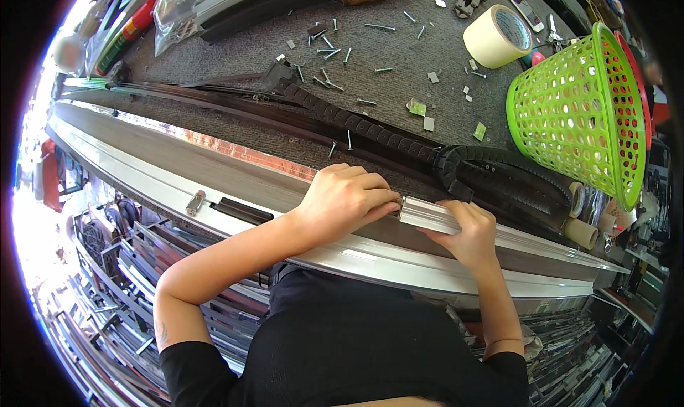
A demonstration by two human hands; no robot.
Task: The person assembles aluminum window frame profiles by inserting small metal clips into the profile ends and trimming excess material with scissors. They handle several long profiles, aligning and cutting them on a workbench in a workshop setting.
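A short silver aluminium profile piece (427,214) lies on a long aluminium frame rail (235,182) that runs across the bench front. My right hand (467,232) grips the short piece from below and behind. My left hand (345,197) rests on the rail with its fingertips pinched against the left end of the short piece. Whether something small sits between those fingertips is hidden.
A black cable drag chain (399,143) lies along the grey carpeted bench (399,86), with several loose screws (328,50) scattered behind it. A green plastic basket (577,115) lies on its side at right, beside a tape roll (499,35). Stacked metal profiles (142,257) lie below the bench.
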